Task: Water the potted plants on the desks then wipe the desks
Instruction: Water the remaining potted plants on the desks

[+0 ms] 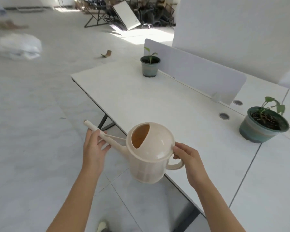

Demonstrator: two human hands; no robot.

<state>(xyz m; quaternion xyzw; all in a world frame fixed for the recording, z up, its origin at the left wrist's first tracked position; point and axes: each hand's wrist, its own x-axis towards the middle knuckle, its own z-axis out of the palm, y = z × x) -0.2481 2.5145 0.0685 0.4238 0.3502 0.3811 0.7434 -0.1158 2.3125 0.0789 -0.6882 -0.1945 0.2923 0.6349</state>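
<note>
At the worktop (pixel 157 101) edge, you are holding the cream watering can (pixel 149 153) off its near side: right hand (pixel 189 161) gripping the handle, left hand (pixel 94 148) cradling the spout. Two potted plants are standing at twelve o'clock (pixel 150 66) and two o'clock (pixel 263 124).

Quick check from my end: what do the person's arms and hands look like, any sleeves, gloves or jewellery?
Both forearms are bare to the frame's bottom edge, with no sleeves showing. The left hand and right hand wear no gloves, and no rings, watch or wristbands are visible.
</note>
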